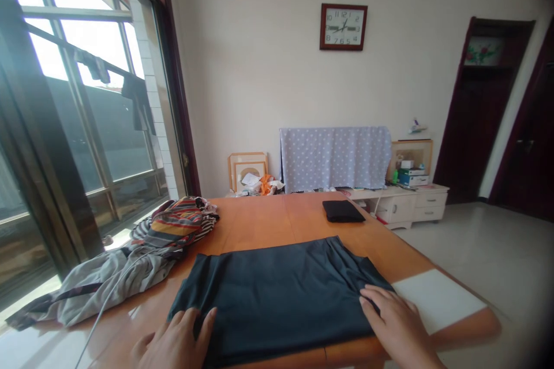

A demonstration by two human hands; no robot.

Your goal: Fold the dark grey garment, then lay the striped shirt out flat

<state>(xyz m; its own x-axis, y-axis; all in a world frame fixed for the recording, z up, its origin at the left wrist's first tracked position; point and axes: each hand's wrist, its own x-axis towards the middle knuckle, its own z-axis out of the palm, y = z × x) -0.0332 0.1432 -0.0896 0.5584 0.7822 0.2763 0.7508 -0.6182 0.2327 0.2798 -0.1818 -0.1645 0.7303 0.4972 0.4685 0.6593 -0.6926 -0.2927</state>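
A dark blue-green garment [281, 300] lies folded into a rough rectangle on the wooden table in front of me, with creases toward its right end. My left hand [177, 340] rests on its near left corner, thumb and fingers apart. At the right edge, my right hand [393, 320] touches the cloth with spread fingers. Neither hand lifts the fabric. Farther back on the table sits a small folded black cloth [343, 211].
Loose clothes [177, 222], striped and grey, are heaped along the left side of the table [259, 216] by the window. A white sheet [439, 300] lies near the right corner. Beyond the table stand a low white cabinet [426, 207] and a dotted cloth cover [335, 158].
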